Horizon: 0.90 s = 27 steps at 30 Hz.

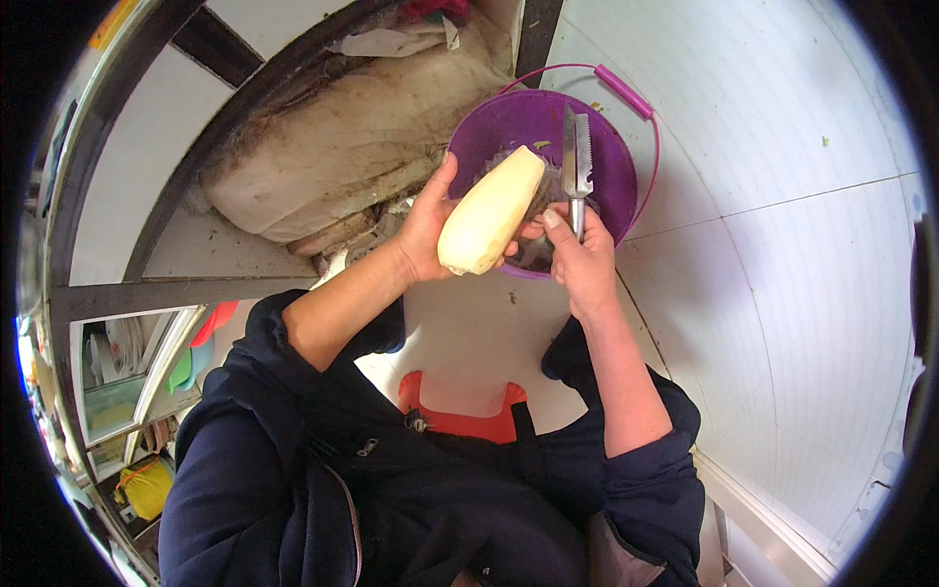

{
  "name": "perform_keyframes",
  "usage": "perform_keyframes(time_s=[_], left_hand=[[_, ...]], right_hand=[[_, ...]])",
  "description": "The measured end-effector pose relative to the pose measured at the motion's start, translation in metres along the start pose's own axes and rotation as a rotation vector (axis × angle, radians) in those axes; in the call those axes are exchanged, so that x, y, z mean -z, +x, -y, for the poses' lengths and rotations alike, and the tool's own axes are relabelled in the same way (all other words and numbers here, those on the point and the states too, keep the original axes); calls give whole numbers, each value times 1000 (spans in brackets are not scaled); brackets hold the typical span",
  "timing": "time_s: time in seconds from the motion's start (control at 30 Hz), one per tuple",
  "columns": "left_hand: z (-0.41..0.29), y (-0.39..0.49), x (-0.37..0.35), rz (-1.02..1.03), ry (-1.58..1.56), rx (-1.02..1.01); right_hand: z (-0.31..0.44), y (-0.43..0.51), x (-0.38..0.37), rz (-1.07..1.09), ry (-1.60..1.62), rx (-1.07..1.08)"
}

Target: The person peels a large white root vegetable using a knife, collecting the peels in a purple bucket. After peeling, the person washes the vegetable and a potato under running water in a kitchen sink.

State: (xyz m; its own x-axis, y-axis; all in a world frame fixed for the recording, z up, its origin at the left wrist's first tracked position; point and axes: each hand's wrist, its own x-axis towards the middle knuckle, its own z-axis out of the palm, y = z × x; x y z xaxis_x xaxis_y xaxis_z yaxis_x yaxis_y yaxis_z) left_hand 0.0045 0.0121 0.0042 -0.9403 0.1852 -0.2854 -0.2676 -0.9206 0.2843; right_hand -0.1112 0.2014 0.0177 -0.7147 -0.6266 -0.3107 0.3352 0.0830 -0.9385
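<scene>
A pale, peeled root vegetable (493, 213), long and tapered, lies in my left hand (428, 238), tilted with its narrow end away from me. My right hand (587, 260) grips the metal handle of a peeler knife (576, 158), whose serrated blade points up and away from me. Blade and vegetable are apart. Both hands are over the near part of a purple plastic bucket (616, 139). Dark scraps and what looks like a plastic liner show inside it, partly hidden by the vegetable and my hands.
The bucket's wire handle with its purple grip (623, 92) leans to the right, by the white tiled wall (792, 242). On the left, a stained, cloth-like covered bundle (330, 147) sits in a cabinet opening. A red plastic stool (462, 422) is under me.
</scene>
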Motion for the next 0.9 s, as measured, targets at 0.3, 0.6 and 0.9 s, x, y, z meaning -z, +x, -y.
perform_keyframes(time_s=[0.3, 0.6, 0.9], left_hand=[[-8, -3, -4, 62, -54, -30], [-23, -36, -23, 75, -23, -171], [1, -68, -115, 175, 4, -182]], right_hand=[[10, 12, 9, -379, -461, 386], [6, 14, 36, -412, -774, 497], [15, 15, 47, -350, -747, 586]])
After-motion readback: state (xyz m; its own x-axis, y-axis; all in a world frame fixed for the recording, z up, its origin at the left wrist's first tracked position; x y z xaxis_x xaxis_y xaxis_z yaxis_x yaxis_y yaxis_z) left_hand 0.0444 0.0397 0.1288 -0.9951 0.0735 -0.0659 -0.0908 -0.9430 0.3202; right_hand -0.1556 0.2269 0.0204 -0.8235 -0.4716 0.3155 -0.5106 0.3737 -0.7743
